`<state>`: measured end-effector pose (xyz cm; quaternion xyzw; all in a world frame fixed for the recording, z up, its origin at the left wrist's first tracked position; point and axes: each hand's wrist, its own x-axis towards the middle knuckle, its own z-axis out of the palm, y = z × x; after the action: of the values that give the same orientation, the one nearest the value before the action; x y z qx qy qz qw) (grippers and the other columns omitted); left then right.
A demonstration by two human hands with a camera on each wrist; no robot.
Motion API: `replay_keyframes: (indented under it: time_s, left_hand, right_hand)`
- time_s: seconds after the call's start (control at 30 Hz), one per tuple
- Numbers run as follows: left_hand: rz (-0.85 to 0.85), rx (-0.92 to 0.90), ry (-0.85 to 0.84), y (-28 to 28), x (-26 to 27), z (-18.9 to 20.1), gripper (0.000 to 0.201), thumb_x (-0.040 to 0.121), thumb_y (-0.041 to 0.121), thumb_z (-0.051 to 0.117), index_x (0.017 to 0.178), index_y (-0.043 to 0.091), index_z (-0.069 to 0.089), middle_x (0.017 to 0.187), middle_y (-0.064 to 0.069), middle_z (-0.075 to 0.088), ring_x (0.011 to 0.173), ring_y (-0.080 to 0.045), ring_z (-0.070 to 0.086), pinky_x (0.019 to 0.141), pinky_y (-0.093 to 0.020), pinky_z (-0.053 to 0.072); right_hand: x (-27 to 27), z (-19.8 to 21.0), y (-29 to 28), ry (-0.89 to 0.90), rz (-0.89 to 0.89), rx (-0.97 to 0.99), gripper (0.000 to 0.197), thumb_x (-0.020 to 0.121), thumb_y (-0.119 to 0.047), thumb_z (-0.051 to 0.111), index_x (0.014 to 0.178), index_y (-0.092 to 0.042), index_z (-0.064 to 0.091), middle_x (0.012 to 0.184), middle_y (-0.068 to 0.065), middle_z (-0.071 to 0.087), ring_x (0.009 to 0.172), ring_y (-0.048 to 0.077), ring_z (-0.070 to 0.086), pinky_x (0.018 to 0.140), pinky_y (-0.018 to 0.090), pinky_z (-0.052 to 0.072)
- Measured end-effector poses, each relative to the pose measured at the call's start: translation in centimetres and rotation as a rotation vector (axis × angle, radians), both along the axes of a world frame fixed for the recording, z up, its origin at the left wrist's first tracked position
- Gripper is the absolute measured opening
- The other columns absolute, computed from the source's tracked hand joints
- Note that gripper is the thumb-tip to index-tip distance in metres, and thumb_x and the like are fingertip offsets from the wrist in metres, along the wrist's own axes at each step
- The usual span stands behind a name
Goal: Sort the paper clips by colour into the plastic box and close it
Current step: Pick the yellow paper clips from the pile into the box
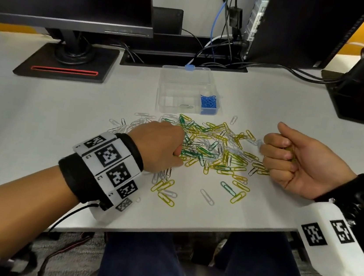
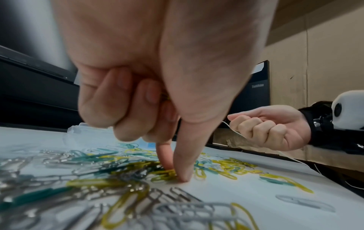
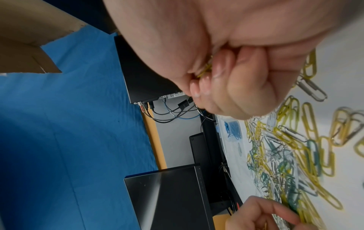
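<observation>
While blue clips already fill one end compartment of the clear plastic box point(image 1: 185, 90), mixed paper clips point(image 1: 211, 148) lie scattered on the tabletop point(image 1: 42, 107) before it, seen from the head camera. At the left wrist, the left hand point(image 2: 149, 87) pinches a yellow clip point(image 2: 164, 175); "ThinkVision" reads on a monitor point(image 2: 256, 87). At the right wrist, the right hand point(image 3: 226, 65) is fisted round yellow clips. Light, slippery wire, likely best nipped at one loop.
</observation>
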<state>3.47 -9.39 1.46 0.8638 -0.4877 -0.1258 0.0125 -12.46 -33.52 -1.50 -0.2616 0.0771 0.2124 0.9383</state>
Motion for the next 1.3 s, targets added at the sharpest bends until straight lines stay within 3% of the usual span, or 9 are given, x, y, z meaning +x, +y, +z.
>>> replay_keyframes:
  time_s: [0.23, 0.37, 0.5, 0.6, 0.7, 0.83, 1.0, 1.17, 1.3]
  left_hand:
    - [-0.044, -0.012, -0.009, -0.2, 0.3, -0.2, 0.009, 0.092, 0.027, 0.053, 0.094, 0.021, 0.06, 0.085, 0.006, 0.056, 0.075, -0.012, 0.047, 0.064, -0.027, 0.037]
    - [-0.052, -0.036, 0.061, 0.0, 0.8, -0.1, 0.012, 0.093, 0.024, 0.054, 0.092, 0.017, 0.063, 0.071, 0.009, 0.052, 0.065, -0.008, 0.048, 0.061, -0.025, 0.042]
    - [-0.02, -0.078, 0.232, -0.1, 1.3, 0.8, 0.013, 0.094, 0.026, 0.054, 0.087, 0.017, 0.061, 0.059, 0.012, 0.048, 0.049, -0.001, 0.044, 0.047, -0.011, 0.032]
    - [0.04, -0.153, 0.444, -0.1, 1.8, 1.3, 0.021, 0.095, 0.021, 0.047, 0.077, 0.014, 0.053, 0.054, 0.01, 0.044, 0.042, -0.004, 0.038, 0.046, -0.017, 0.032]
    - [0.176, -0.296, 0.91, -0.2, 2.2, 1.2, 0.028, 0.096, 0.012, 0.032, 0.068, 0.013, 0.033, 0.052, 0.002, 0.028, 0.045, -0.014, 0.018, 0.044, -0.023, 0.017]
    - [0.34, -0.516, 1.477, -0.3, 2.5, 0.8, 0.014, 0.086, 0.012, 0.032, 0.073, 0.015, 0.033, 0.061, -0.003, 0.041, 0.047, -0.01, 0.014, 0.042, -0.022, 0.011]
    - [0.434, -0.704, 1.754, -0.4, 2.9, 0.7, 0.01, 0.068, 0.01, 0.033, 0.071, 0.019, 0.029, 0.055, 0.0, 0.04, 0.048, -0.011, 0.013, 0.046, -0.022, 0.011]
    - [0.488, -0.63, 1.801, -0.4, 3.6, 0.6, 0.021, 0.082, 0.03, 0.045, 0.068, 0.02, 0.034, 0.056, 0.006, 0.019, 0.046, -0.01, 0.012, 0.047, -0.024, 0.009]
    - [0.483, -0.578, 1.508, -0.9, 2.9, 0.0, 0.029, 0.101, 0.036, 0.04, 0.079, 0.018, 0.044, 0.048, 0.009, 0.022, 0.037, -0.005, 0.018, 0.04, -0.02, 0.011]
  right_hand:
    - [0.1, 0.2, 0.0, -0.021, 0.008, 0.013, 0.055, 0.106, -0.046, 0.016, 0.085, -0.008, 0.05, 0.073, 0.003, 0.033, 0.06, 0.017, 0.031, 0.056, 0.031, 0.029]
    - [0.2, 0.0, -0.1, -0.035, 0.011, 0.02, 0.054, 0.106, -0.045, 0.017, 0.084, -0.008, 0.05, 0.072, 0.003, 0.033, 0.059, 0.017, 0.031, 0.055, 0.031, 0.03]
    - [0.2, -0.1, -0.2, -0.04, 0.01, 0.036, 0.052, 0.106, -0.044, 0.021, 0.081, -0.009, 0.051, 0.07, 0.002, 0.033, 0.057, 0.016, 0.03, 0.054, 0.03, 0.031]
    - [0.2, -0.2, -0.3, -0.036, 0.009, 0.037, 0.052, 0.106, -0.042, 0.021, 0.08, -0.009, 0.051, 0.07, 0.002, 0.033, 0.057, 0.016, 0.03, 0.054, 0.03, 0.032]
    - [0.3, -0.3, -0.3, -0.041, 0.012, 0.04, 0.052, 0.106, -0.042, 0.02, 0.08, -0.009, 0.051, 0.07, 0.002, 0.033, 0.057, 0.016, 0.03, 0.054, 0.031, 0.034]
    - [0.4, -0.3, -0.2, -0.057, 0.007, 0.051, 0.051, 0.106, -0.041, 0.02, 0.08, -0.01, 0.05, 0.07, 0.001, 0.032, 0.058, 0.016, 0.03, 0.055, 0.031, 0.033]
    - [0.4, -0.3, 0.0, -0.037, -0.031, 0.019, 0.048, 0.106, -0.039, 0.025, 0.077, -0.011, 0.051, 0.067, 0.0, 0.032, 0.055, 0.015, 0.029, 0.052, 0.03, 0.034]
    - [0.4, -0.2, 0.4, -0.03, -0.032, 0.028, 0.05, 0.107, -0.037, 0.02, 0.082, -0.008, 0.052, 0.069, 0.001, 0.032, 0.057, 0.015, 0.03, 0.055, 0.031, 0.033]
    - [0.3, -0.4, 0.4, -0.04, -0.048, 0.065, 0.049, 0.108, -0.035, 0.02, 0.093, -0.006, 0.056, 0.072, 0.001, 0.035, 0.059, 0.013, 0.032, 0.057, 0.031, 0.035]
